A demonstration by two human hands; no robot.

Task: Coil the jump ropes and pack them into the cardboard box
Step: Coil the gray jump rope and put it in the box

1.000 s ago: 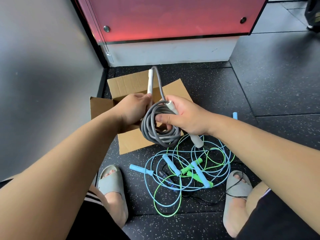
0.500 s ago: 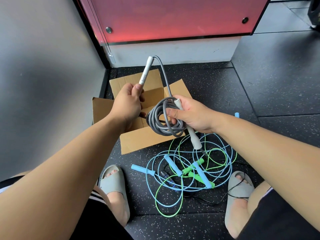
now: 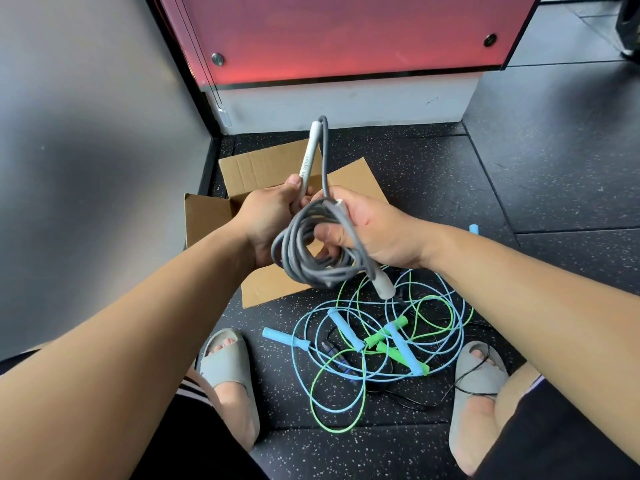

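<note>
A grey jump rope (image 3: 304,251) is wound into a coil and held in the air over the open cardboard box (image 3: 266,168). My right hand (image 3: 374,230) grips the coil together with one pale grey handle (image 3: 382,284), which sticks out downward. My left hand (image 3: 270,216) holds the other pale grey handle (image 3: 309,150), pointing up, right beside the coil. On the floor in front of the box lies a tangle of blue jump ropes (image 3: 346,332), a green jump rope (image 3: 337,403) and a thin black jump rope (image 3: 426,403).
The box stands in a corner between a grey wall (image 3: 86,150) on the left and a red panel (image 3: 346,36) with a white base behind. My feet in grey slides (image 3: 225,368) flank the rope pile on the black speckled floor (image 3: 536,168).
My left hand has brought its handle back in from the upper left, next to the coil. The last loose length of grey rope has closed up against my right hand.
</note>
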